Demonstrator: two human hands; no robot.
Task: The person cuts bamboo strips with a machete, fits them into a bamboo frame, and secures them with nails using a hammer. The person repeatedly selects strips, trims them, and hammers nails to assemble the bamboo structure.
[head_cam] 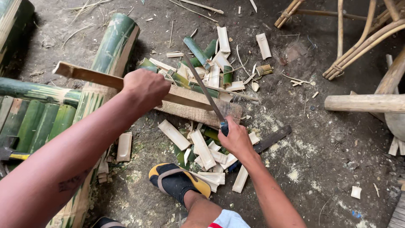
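Note:
My left hand point(145, 88) grips a long split bamboo slat point(84, 74) and holds it flat across a wooden block point(202, 113) on the ground. My right hand point(235, 139) is closed on the dark handle of a thin saw point(203, 88); its blade slants up and to the left, resting across the slat near the block. Around the block lie several cut bamboo pieces point(202, 150), pale inside and green outside. My foot in a black and yellow sandal point(177, 179) rests just below them.
A thick green bamboo pole point(112, 48) lies at the left beside split green strips point(31, 122). A hammer with a yellow handle point(12, 154) sits at the far left. A dark flat blade point(272, 138) lies by my right hand. Bamboo furniture frames point(363, 40) stand at the right.

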